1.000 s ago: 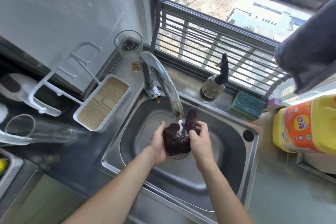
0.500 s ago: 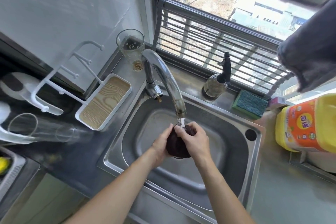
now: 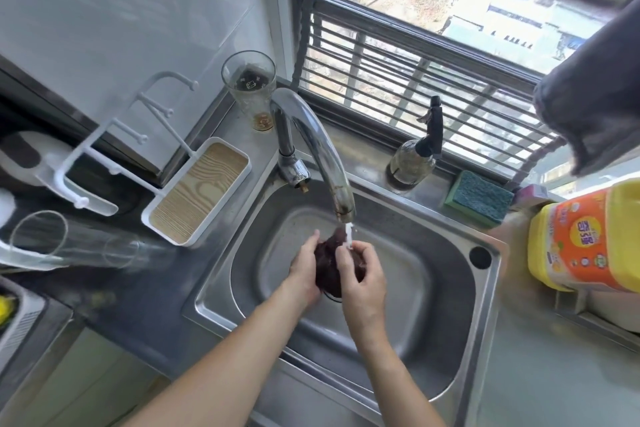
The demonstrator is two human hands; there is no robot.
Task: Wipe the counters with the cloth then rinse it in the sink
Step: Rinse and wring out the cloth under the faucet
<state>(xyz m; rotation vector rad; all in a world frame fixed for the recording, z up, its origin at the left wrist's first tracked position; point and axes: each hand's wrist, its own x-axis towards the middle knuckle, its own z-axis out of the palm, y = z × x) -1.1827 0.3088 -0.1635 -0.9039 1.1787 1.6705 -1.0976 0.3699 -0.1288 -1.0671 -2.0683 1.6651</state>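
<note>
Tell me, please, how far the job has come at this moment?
Wiping looks finished: the cloth is off the counter. Rinsing is in hand: left hand and right hand bunch it under the tap's water over the sink. Left: finishing the rinse, closing the tap.

White tiled wall (image 3: 138, 28) fills the far left, meeting a dark grey counter (image 3: 131, 305) below; far centre and right, a window (image 3: 450, 10) with bright daylight, showing bare ground and buildings outside; a dark horizontal-slat rack (image 3: 415, 80) stands against its lower part. A steel ledge (image 3: 363, 152) runs along the sill; a grey cloth (image 3: 595, 97) hangs at upper right; pale cabinet fronts (image 3: 79, 385) show near left under the counter.
</note>
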